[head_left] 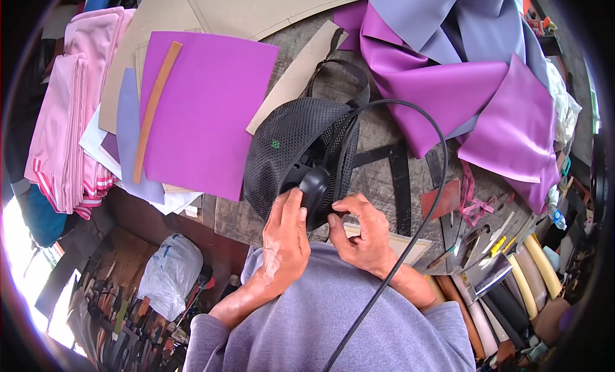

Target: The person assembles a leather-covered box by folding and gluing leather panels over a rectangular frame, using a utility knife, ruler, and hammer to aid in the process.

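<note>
A black mesh cap [272, 138] with a small green mark lies on the table in front of me, its opening toward me. A rounded black device [314, 185] sits in that opening, and a black cable [430, 119] loops from the cap down past my right arm. My left hand [286, 234] is closed, its fingers together against the device's left side; part of its grip is hidden. My right hand [365, 234] has its thumb and forefinger curled at the cap's right edge, seemingly pinching it.
Left of the cap lie a purple sheet [211, 109], a brown strip [156, 109] and folded pink cloth [64, 122]. Purple and grey material [442, 96] is heaped at the right. A pink tape measure [473, 199] and several tools lie near the right edge. A plastic bag [170, 276] is lower left.
</note>
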A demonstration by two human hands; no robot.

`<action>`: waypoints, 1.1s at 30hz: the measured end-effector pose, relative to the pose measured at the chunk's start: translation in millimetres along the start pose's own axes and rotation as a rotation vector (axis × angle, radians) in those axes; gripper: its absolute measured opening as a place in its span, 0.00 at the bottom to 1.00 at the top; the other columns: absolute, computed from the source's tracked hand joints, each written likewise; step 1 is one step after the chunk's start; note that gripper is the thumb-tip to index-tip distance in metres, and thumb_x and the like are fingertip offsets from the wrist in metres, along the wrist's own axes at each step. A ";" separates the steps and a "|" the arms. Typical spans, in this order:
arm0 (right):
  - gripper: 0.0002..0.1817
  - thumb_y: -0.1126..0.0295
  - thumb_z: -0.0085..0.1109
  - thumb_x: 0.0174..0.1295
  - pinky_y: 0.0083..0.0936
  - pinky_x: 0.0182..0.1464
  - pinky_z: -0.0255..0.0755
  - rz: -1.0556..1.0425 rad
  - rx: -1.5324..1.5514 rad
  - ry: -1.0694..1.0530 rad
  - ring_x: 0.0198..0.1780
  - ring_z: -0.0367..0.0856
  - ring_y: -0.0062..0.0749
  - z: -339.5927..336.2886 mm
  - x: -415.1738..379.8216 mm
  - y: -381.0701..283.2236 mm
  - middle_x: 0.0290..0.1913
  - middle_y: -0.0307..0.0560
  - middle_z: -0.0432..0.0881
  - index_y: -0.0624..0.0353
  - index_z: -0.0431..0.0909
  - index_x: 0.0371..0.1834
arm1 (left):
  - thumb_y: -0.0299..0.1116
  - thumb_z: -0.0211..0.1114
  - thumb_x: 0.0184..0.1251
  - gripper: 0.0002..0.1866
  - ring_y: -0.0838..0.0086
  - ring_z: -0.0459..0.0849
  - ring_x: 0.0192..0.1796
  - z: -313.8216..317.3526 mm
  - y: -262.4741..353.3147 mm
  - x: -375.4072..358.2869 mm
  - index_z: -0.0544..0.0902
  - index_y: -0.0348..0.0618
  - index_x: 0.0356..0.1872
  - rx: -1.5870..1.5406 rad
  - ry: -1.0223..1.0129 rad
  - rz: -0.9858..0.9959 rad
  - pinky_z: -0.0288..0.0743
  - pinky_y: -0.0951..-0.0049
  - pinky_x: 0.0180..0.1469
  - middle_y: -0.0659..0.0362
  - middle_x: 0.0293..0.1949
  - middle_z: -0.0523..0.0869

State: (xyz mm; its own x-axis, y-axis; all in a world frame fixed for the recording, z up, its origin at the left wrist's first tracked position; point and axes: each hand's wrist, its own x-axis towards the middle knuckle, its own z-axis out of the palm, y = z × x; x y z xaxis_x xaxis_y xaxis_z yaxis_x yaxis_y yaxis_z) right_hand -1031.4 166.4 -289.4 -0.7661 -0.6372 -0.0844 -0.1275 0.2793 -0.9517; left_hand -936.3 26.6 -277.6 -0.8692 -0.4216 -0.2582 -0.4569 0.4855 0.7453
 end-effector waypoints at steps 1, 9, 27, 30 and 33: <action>0.18 0.85 0.67 0.55 0.30 0.33 0.75 -0.009 -0.016 -0.004 0.32 0.84 0.40 0.3 0.8 -0.3 0.36 0.53 0.84 0.65 0.76 0.49 | 0.21 0.56 0.77 0.19 0.44 0.85 0.51 -0.3 2.0 3.7 0.74 0.29 0.66 0.039 0.001 0.007 0.82 0.55 0.48 0.38 0.55 0.79; 0.21 0.85 0.68 0.55 0.31 0.31 0.74 -0.038 -0.053 -0.027 0.30 0.83 0.38 4.3 6.7 -6.9 0.36 0.52 0.83 0.65 0.75 0.52 | 0.26 0.70 0.68 0.21 0.56 0.82 0.47 -17.1 1.6 6.1 0.82 0.33 0.62 0.438 0.062 0.046 0.81 0.61 0.43 0.49 0.52 0.75; 0.23 0.75 0.71 0.57 0.28 0.34 0.74 -0.405 -0.184 -0.222 0.34 0.81 0.32 38.5 -26.8 -8.0 0.37 0.43 0.80 0.63 0.80 0.57 | 0.20 0.64 0.69 0.26 0.63 0.82 0.42 -44.7 -68.9 -54.7 0.71 0.33 0.68 0.168 0.143 -0.086 0.79 0.65 0.40 0.47 0.50 0.77; 0.20 0.72 0.62 0.60 0.28 0.44 0.74 -0.550 -0.490 -0.550 0.44 0.81 0.33 41.6 -36.1 -7.3 0.46 0.46 0.80 0.64 0.80 0.56 | 0.17 0.62 0.68 0.19 0.63 0.84 0.40 -37.1 -78.6 -82.6 0.76 0.34 0.59 0.038 0.037 -0.334 0.79 0.66 0.39 0.47 0.48 0.79; 0.24 0.66 0.57 0.61 0.30 0.52 0.71 -0.649 -0.841 -0.622 0.51 0.76 0.33 56.5 -33.1 -16.3 0.48 0.44 0.78 0.64 0.81 0.60 | 0.16 0.63 0.65 0.15 0.61 0.86 0.40 -19.8 -86.6 -104.8 0.79 0.36 0.52 -0.144 -0.054 -0.441 0.80 0.65 0.42 0.49 0.46 0.81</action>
State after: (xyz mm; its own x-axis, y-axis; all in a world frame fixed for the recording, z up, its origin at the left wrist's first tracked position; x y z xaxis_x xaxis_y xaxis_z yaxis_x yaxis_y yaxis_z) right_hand -968.4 142.4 -287.7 -0.0085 -0.9999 -0.0121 -0.9153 0.0127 -0.4026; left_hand -801.8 13.6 -302.9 -0.6080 -0.5217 -0.5985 -0.7576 0.1556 0.6339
